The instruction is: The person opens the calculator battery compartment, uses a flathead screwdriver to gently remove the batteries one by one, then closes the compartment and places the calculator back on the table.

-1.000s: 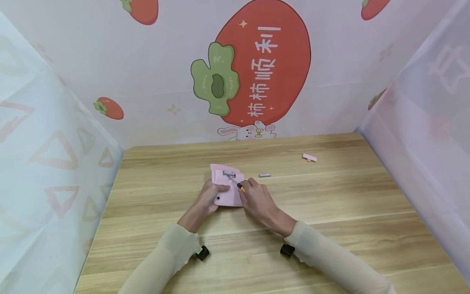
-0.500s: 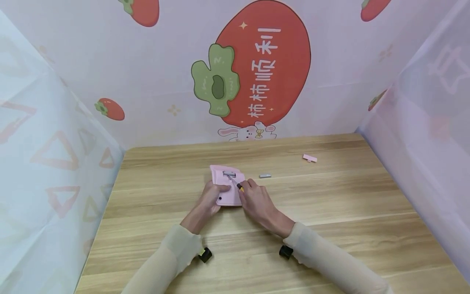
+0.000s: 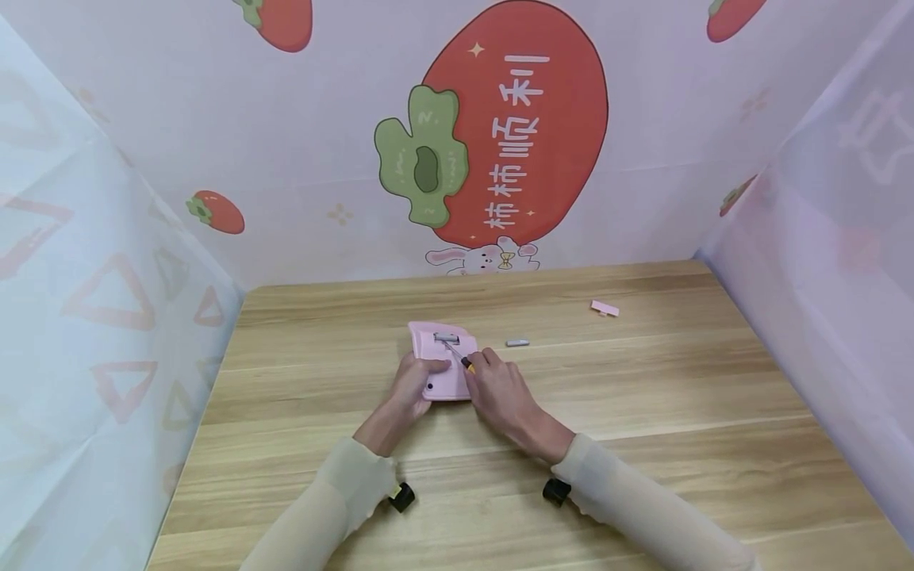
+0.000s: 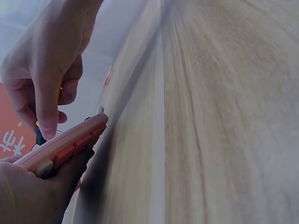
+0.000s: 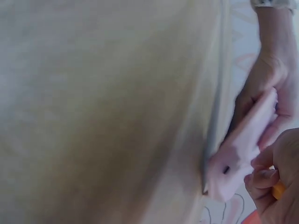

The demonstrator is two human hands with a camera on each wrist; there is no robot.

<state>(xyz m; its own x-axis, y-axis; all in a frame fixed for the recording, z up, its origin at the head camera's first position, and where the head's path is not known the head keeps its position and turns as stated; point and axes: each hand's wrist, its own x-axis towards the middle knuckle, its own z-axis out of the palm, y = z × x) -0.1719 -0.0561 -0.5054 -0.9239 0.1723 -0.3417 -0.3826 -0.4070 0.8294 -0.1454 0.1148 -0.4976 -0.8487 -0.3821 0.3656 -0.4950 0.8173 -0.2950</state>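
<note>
My left hand (image 3: 412, 379) grips a pink calculator (image 3: 447, 382), back side up, with the thumb across its back. In the left wrist view, coral keys (image 4: 74, 148) show on the calculator's underside. A grey battery (image 3: 446, 338) sits in the open compartment near its far edge. My right hand (image 3: 501, 392) holds a screwdriver (image 3: 467, 364) with a black and yellow handle, its thin shaft reaching to the battery's near side. In the right wrist view the right fingers curl round the yellow handle (image 5: 279, 190).
A second grey battery (image 3: 517, 343) lies on the wooden table (image 3: 643, 412) just right of the calculator. Farther back at the right lies the pink battery cover (image 3: 604, 308). A printed cloth backdrop (image 3: 321, 143) rises behind the table's far edge, with cloth at both sides.
Both hands stay almost in place, with the screwdriver still at the battery. The left wrist has shifted slightly to the right. The view has shifted a little.
</note>
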